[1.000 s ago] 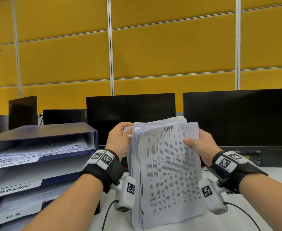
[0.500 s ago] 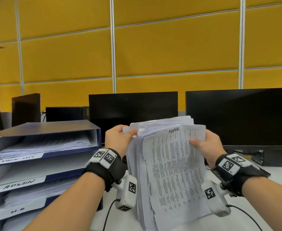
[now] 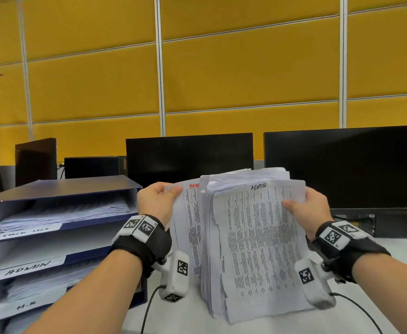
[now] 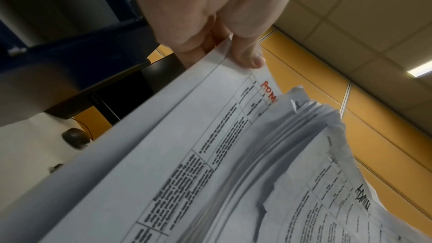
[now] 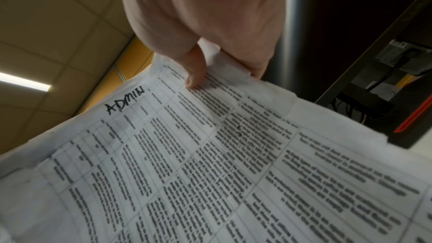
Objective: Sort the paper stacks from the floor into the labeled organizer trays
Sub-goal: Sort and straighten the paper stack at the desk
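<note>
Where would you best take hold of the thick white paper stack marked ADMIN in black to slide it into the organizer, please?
Probably by its two long side edges near the middle. The thick white paper stack marked ADMIN in black stands on end on the desk, its sheets uneven; the right hand pinches just a top corner, while the left hand peels back sheets lettered in red. A two-sided grip should stop it fanning.

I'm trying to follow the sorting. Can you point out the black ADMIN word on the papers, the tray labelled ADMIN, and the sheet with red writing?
black ADMIN word [image 3: 258, 187], head view, middle of the handwriting.
ADMIN tray [image 3: 27, 268], head view, its white label.
red-marked sheet [image 3: 190, 213], head view, its printed face.
</note>
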### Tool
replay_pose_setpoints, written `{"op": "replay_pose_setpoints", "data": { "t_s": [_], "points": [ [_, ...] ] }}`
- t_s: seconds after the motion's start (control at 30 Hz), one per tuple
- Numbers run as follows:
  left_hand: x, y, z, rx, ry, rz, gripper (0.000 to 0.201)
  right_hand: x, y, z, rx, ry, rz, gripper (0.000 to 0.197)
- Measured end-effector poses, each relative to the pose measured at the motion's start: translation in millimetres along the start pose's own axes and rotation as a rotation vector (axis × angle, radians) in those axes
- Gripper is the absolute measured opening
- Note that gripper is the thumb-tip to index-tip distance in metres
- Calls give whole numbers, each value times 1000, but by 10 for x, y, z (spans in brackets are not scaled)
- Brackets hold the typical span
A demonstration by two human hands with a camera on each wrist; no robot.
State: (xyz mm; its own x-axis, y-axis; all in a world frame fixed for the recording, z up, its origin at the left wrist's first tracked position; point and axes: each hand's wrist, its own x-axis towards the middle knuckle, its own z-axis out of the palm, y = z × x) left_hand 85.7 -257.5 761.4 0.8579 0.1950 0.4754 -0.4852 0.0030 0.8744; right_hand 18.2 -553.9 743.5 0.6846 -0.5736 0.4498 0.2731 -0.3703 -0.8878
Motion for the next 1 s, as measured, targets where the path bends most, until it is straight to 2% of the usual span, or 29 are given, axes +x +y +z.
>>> {"op": "replay_pose_setpoints", "data": {
  "t_s": [0.1, 0.2, 0.3, 0.37, 0.47, 0.6, 0.77, 0.9, 1.0],
  "points": [
    [-3, -2, -12, -1, 51, 10, 4, -8, 9, -14, -17, 17, -7, 28],
    [-2, 39, -82, 39, 129, 47, 6, 31, 29, -44, -87, 115, -26, 25],
    [-21, 115, -163, 115, 167, 143, 6, 70, 14, -72, -147, 212, -7, 14],
    [-32, 144, -210, 179, 172, 182, 5, 80, -23, -77, -172, 264, 31, 7],
    [-37, 186, -293, 203, 173, 203, 5, 59, -85, -80, -198, 344, 107, 10],
    [-35, 264, -394, 137, 64, 164, 6, 24, -98, -135, -199, 390, 140, 11],
    [-98, 293, -284, 83, -38, 142, 7, 2, -149, -141, -55, 298, 89, 5],
    [-149, 207, -42, 49, -50, 112, 4, -104, -300, -40, 93, 69, -50, 20],
    [-186, 165, 130, -19, -17, 113, 7, -115, -344, 42, 151, -118, -117, 21]
  ]
}}
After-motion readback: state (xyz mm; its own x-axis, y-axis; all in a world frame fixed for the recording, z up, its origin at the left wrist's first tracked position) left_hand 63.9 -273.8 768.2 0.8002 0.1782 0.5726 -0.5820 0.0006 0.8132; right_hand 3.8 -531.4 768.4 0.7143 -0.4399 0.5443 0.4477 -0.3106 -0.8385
